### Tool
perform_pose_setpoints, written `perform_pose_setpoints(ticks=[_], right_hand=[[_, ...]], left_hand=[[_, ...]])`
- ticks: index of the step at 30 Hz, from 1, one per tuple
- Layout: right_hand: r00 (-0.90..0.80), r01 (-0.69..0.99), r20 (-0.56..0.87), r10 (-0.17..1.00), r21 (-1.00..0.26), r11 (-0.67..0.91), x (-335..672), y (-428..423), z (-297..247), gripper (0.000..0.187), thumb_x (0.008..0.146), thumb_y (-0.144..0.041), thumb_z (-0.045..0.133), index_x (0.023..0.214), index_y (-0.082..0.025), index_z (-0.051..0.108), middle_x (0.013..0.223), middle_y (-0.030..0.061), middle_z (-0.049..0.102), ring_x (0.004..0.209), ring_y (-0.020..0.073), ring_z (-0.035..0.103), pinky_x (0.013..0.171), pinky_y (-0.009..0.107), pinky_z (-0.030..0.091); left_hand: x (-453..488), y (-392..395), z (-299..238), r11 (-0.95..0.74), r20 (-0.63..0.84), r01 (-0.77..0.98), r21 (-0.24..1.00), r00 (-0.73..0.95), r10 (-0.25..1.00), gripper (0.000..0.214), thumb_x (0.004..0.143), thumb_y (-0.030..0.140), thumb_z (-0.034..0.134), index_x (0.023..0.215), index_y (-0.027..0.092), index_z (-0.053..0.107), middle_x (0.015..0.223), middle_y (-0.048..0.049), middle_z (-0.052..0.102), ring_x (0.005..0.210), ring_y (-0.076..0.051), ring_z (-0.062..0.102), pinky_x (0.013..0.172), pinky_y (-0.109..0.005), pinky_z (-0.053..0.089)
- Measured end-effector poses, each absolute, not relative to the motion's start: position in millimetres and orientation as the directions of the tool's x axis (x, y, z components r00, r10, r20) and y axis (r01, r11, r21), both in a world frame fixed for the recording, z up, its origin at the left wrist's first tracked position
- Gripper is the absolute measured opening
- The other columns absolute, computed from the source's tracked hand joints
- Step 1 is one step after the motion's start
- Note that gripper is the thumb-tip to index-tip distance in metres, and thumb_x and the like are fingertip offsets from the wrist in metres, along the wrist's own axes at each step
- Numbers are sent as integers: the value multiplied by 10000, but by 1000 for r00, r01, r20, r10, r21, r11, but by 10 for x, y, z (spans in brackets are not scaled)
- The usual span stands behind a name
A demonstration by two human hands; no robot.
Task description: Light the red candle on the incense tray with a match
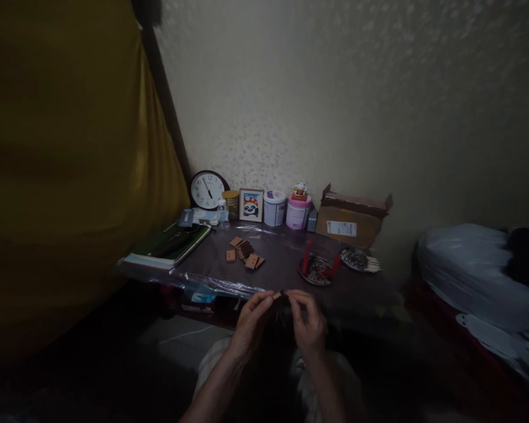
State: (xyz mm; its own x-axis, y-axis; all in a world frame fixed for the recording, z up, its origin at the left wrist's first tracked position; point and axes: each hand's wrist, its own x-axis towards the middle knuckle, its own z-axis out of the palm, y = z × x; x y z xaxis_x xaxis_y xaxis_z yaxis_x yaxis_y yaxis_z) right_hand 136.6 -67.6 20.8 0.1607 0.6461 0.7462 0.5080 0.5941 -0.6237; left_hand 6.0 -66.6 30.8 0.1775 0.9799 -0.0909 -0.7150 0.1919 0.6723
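My left hand point(252, 320) and my right hand point(309, 322) meet in front of the low table's near edge point(229, 286), above my lap. Both pinch a small thin stick-like piece point(280, 294) between thumb and fingertips, the left at its pale end, the right at its dark end. On the table beyond lie several small brown squares and dark strips point(245, 252). A dish point(316, 272) with two red sticks standing in it sits just past my right hand.
A second patterned dish with pale sticks point(358, 259) lies at the right. Along the wall stand a clock point(207, 190), a framed panda picture point(251, 205), tins point(274, 208), and a cardboard box point(352, 217). Books point(171, 245) lie left. A yellow cloth point(62, 176) hangs at left.
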Motion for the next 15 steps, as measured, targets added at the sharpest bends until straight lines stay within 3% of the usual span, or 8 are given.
perform_pose_setpoints(ticks=[6, 10, 12, 15], right_hand=[[170, 554, 798, 578, -562, 614, 1389, -752, 279, 148, 869, -144, 500, 949, -228, 591, 945, 52, 657, 914, 164, 609, 829, 338, 481], [100, 571, 737, 669, -593, 568, 1453, -594, 112, 121, 850, -234, 518, 856, -235, 639, 822, 32, 685, 805, 178, 630, 768, 328, 493], [170, 580, 719, 674, -626, 521, 1511, -473, 24, 163, 864, -266, 490, 800, -215, 631, 744, 32, 668, 715, 175, 617, 683, 310, 493], [278, 565, 695, 663, -676, 472, 1604, -360, -8, 170, 884, -283, 466, 863, -196, 611, 831, 45, 664, 793, 170, 609, 730, 309, 480]], left_hand=[[36, -651, 295, 188, -83, -718, 670, 180, 980, 209, 667, 256, 723, 843, 157, 668, 843, -58, 741, 804, -173, 655, 819, -295, 437], [41, -661, 332, 172, -65, -715, 678, 175, 983, 202, 686, 235, 710, 867, 158, 664, 839, -46, 743, 790, -150, 653, 780, -255, 443], [37, -665, 332, 167, -57, -707, 687, 176, 983, 216, 689, 228, 708, 887, 157, 661, 844, -50, 746, 785, -146, 656, 758, -242, 446], [5, -654, 276, 173, -64, -694, 699, 179, 982, 207, 696, 232, 702, 885, 156, 662, 859, -61, 749, 818, -158, 661, 776, -251, 447]])
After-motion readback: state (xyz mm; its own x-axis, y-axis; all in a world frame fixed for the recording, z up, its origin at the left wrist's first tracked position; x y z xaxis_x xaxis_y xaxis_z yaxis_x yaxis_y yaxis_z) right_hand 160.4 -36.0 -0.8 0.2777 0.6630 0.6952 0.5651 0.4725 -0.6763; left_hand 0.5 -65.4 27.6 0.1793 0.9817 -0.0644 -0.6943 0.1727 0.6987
